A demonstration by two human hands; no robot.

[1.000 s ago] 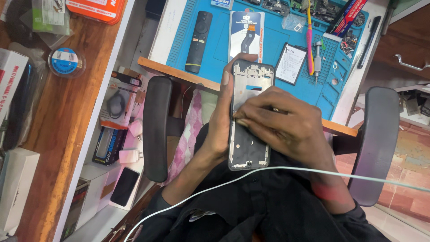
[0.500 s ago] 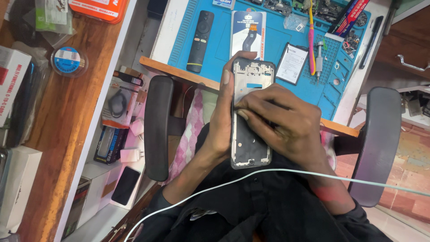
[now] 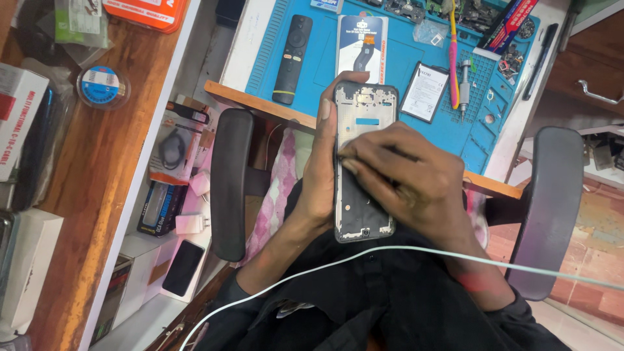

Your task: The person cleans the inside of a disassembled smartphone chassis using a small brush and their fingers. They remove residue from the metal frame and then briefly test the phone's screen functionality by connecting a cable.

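Over the person's lap, between the two armrests of the chair, an opened phone frame is held upright with its bare inner side facing up. Left hand grips it from the left side: the thumb lies along the left edge up to the top corner, and the other fingers are closed around the back, hidden beneath the frame. Right hand lies across the right half of the frame, its fingers bent and pressed together onto the middle of the inner face, near the left edge; whether they pinch anything small cannot be told. A white cable runs across the near side of the lap, just below the frame's lower end. Farther off, on the blue mat covering the surface, lie a black remote control, a flat packaged part just beyond the frame's top, a flat battery, and a pink-handled tool to the right.
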